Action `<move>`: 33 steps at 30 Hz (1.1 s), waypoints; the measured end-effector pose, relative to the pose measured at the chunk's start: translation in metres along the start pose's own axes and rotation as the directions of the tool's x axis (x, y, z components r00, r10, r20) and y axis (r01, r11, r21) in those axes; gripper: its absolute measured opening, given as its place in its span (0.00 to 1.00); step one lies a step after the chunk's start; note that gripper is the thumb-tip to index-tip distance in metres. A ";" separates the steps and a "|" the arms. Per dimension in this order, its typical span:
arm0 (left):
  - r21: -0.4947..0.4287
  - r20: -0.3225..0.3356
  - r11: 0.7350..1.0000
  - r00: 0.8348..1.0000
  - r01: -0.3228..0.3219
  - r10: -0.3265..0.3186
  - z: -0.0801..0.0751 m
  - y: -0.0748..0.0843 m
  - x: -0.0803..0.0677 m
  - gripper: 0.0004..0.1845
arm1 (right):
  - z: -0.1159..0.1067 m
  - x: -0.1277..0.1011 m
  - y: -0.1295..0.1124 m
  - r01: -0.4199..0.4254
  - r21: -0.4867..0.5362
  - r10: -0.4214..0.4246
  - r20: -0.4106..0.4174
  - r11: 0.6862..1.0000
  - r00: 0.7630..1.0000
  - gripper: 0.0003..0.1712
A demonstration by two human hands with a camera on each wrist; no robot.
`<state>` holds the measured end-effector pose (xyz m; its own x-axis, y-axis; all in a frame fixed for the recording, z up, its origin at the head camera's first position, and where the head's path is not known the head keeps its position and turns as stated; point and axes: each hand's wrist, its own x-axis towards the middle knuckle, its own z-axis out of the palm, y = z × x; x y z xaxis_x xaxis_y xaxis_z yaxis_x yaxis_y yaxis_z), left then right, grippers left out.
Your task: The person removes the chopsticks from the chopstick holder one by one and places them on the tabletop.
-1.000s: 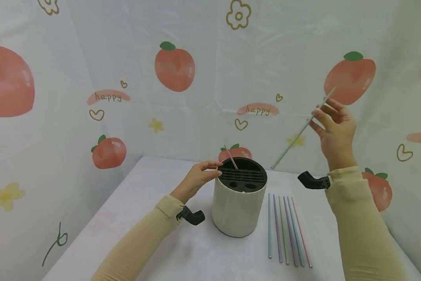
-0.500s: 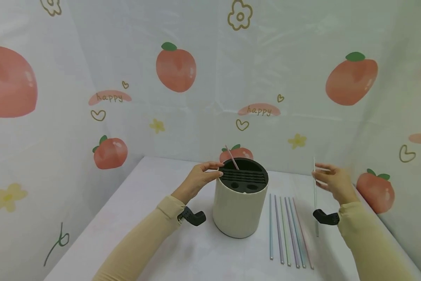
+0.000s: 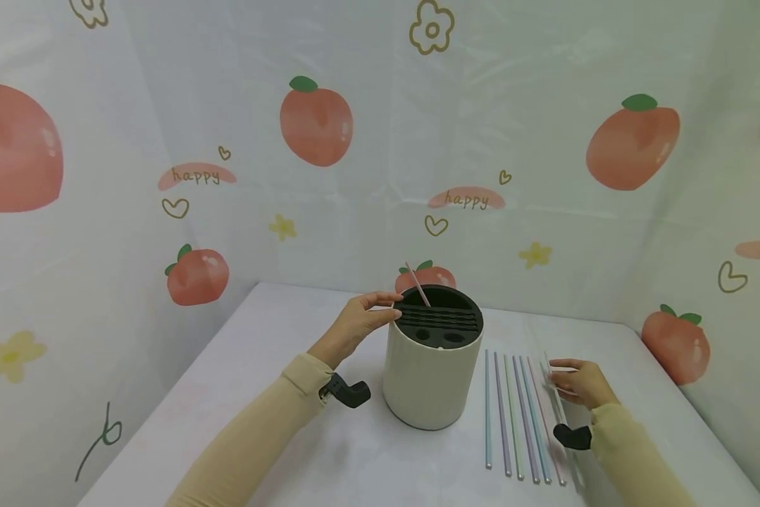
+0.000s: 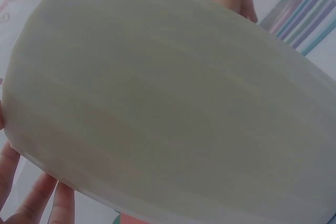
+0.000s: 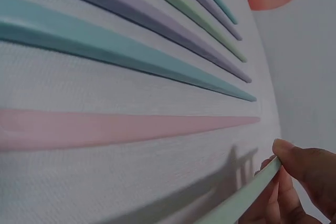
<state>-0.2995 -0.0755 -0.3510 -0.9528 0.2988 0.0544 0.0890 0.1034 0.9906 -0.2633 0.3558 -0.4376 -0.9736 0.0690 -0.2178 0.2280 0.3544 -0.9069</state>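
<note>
The right hand (image 3: 579,384) had come down from head height to the table (image 3: 354,451) and pinched a pale green stick (image 3: 560,405) between thumb and fingertips, low beside the row of sticks (image 3: 519,415) — the stick was being laid down, not dropped into the holder (image 3: 430,373). The left hand (image 3: 357,325) stayed curled against the holder's rim, steadying it; a pink stick (image 3: 418,284) stood inside. The right wrist view showed the pinch (image 5: 294,166) just above the cloth. The left wrist view showed only the holder wall (image 4: 168,103).
</note>
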 end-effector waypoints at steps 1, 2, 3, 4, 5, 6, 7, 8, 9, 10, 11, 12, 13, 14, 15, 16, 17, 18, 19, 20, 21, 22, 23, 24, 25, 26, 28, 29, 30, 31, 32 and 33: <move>0.001 0.000 1.000 1.000 -0.001 0.001 0.000 0.000 0.000 0.20 | 0.001 0.000 0.001 -0.002 -0.006 0.002 0.000 1.000 1.000 0.29; 0.003 0.000 1.000 1.000 0.000 0.000 0.000 0.000 0.000 0.20 | 0.002 0.000 0.003 -0.003 -0.012 0.003 0.001 1.000 1.000 0.29; 0.005 0.000 1.000 1.000 0.000 0.000 0.000 0.000 0.000 0.20 | 0.003 0.001 0.003 -0.008 -0.020 0.008 -0.005 1.000 1.000 0.28; 0.006 0.001 1.000 1.000 0.001 -0.001 0.000 0.000 -0.001 0.20 | 0.004 0.001 0.003 -0.013 -0.026 0.013 -0.011 1.000 1.000 0.28; 0.007 0.002 1.000 1.000 0.001 -0.001 0.000 0.001 -0.001 0.20 | 0.005 0.001 0.003 -0.016 -0.038 0.016 -0.018 0.999 1.000 0.28; 0.005 0.004 1.000 1.000 0.000 0.000 0.000 0.001 -0.001 0.20 | 0.006 0.002 0.003 -0.020 -0.051 0.019 -0.023 0.998 1.000 0.28; 0.005 0.004 1.000 1.000 -0.003 0.003 0.000 0.001 -0.001 0.20 | 0.007 0.002 0.003 -0.022 -0.065 0.020 -0.027 0.998 0.999 0.27; 0.004 0.005 1.000 1.000 -0.006 0.006 0.000 0.001 -0.002 0.20 | 0.008 0.003 0.002 -0.029 -0.073 0.026 -0.036 0.997 0.999 0.27; 0.002 0.005 1.000 1.000 -0.008 0.008 0.000 0.002 -0.002 0.20 | 0.008 0.003 0.002 -0.034 -0.085 0.030 -0.044 0.996 0.999 0.27; 0.000 0.004 1.000 1.000 -0.010 0.010 0.000 0.002 -0.002 0.20 | 0.009 0.004 0.002 -0.034 -0.095 0.030 -0.046 0.995 0.998 0.27; 0.000 0.005 1.000 1.000 -0.012 0.012 0.000 0.002 -0.002 0.20 | 0.009 0.005 0.002 -0.032 -0.108 0.028 -0.045 0.994 0.999 0.27; 0.001 0.005 1.000 1.000 -0.013 0.013 0.000 0.002 -0.003 0.20 | 0.010 0.006 0.002 -0.035 -0.117 0.030 -0.046 0.993 0.999 0.28; 0.003 0.004 1.000 1.000 -0.014 0.014 0.000 0.002 -0.003 0.20 | 0.010 0.006 0.003 -0.034 -0.122 0.029 -0.045 0.992 0.999 0.28; 0.004 0.005 1.000 1.000 -0.013 0.013 0.000 0.002 -0.003 0.20 | 0.011 0.007 0.003 -0.039 -0.125 0.033 -0.049 0.991 0.998 0.28; 0.005 0.005 1.000 1.000 -0.011 0.011 0.001 0.002 -0.003 0.20 | 0.011 0.007 0.004 -0.039 -0.131 0.033 -0.048 0.991 0.998 0.28; 0.007 0.006 1.000 1.000 -0.012 0.012 0.001 0.002 -0.003 0.20 | 0.011 0.008 0.005 -0.039 -0.135 0.033 -0.048 0.990 0.998 0.29; 0.008 0.007 1.000 1.000 -0.012 0.012 0.001 0.002 -0.003 0.20 | 0.011 0.008 0.005 -0.040 -0.136 0.033 -0.049 0.990 0.998 0.29; 0.007 0.008 1.000 1.000 -0.013 0.013 0.001 0.002 -0.003 0.20 | 0.011 0.009 0.006 -0.041 -0.136 0.034 -0.053 0.990 0.998 0.29; 0.005 0.010 1.000 1.000 -0.014 0.014 0.000 0.002 -0.003 0.21 | 0.012 0.009 0.006 -0.038 -0.137 0.031 -0.053 0.990 0.998 0.29; 0.003 0.012 1.000 1.000 -0.014 0.014 0.000 0.002 -0.003 0.21 | 0.012 0.010 0.007 -0.040 -0.137 0.032 -0.057 0.990 0.998 0.29; 0.003 0.012 1.000 1.000 -0.014 0.014 0.000 0.002 -0.003 0.21 | 0.012 0.011 0.007 -0.037 -0.137 0.029 -0.055 0.990 0.998 0.29; 0.005 0.013 1.000 1.000 -0.014 0.014 0.000 0.001 -0.002 0.21 | 0.012 0.011 0.007 -0.036 -0.138 0.028 -0.057 0.990 0.998 0.29; 0.005 0.014 1.000 1.000 -0.013 0.012 -0.001 0.001 -0.002 0.21 | 0.013 0.012 0.007 -0.035 -0.140 0.027 -0.058 0.989 0.998 0.29; 0.005 0.015 1.000 1.000 -0.012 0.012 -0.001 0.001 -0.001 0.22 | 0.013 0.012 0.007 -0.034 -0.146 0.026 -0.059 0.989 0.998 0.28; 0.006 0.016 1.000 1.000 -0.011 0.011 -0.001 0.001 -0.001 0.22 | 0.013 0.012 0.007 -0.033 -0.150 0.024 -0.060 0.988 0.998 0.28; 0.008 0.016 1.000 1.000 -0.010 0.010 -0.001 0.000 -0.001 0.22 | 0.014 0.012 0.006 -0.033 -0.154 0.024 -0.061 0.988 0.998 0.28; 0.009 0.019 1.000 1.000 -0.013 0.013 0.000 0.000 -0.001 0.22 | 0.015 0.011 0.005 -0.034 -0.164 0.024 -0.063 0.986 0.998 0.27; 0.007 0.020 1.000 1.000 -0.014 0.014 0.000 0.001 -0.001 0.22 | 0.015 0.011 0.004 -0.035 -0.169 0.025 -0.064 0.985 0.998 0.27; 0.005 0.021 1.000 1.000 -0.014 0.014 0.000 0.001 -0.002 0.22 | 0.016 0.010 0.004 -0.037 -0.169 0.026 -0.066 0.985 0.997 0.27; 0.007 0.020 1.000 1.000 -0.016 0.016 0.000 0.001 -0.002 0.22 | 0.016 0.009 0.003 -0.039 -0.169 0.028 -0.066 0.985 0.997 0.27; 0.008 0.020 1.000 1.000 -0.018 0.018 0.000 0.001 -0.002 0.21 | 0.017 0.009 0.003 -0.041 -0.169 0.030 -0.066 0.985 0.997 0.27; 0.008 0.019 1.000 1.000 -0.019 0.019 0.000 0.000 -0.002 0.21 | 0.017 0.008 0.003 -0.043 -0.169 0.032 -0.067 0.985 0.997 0.26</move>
<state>-0.2976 -0.0759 -0.3507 -0.9452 0.3188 0.0711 0.1098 0.1051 0.9884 -0.2706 0.3418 -0.4479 -0.9644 0.1428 -0.2224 0.2643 0.5039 -0.8223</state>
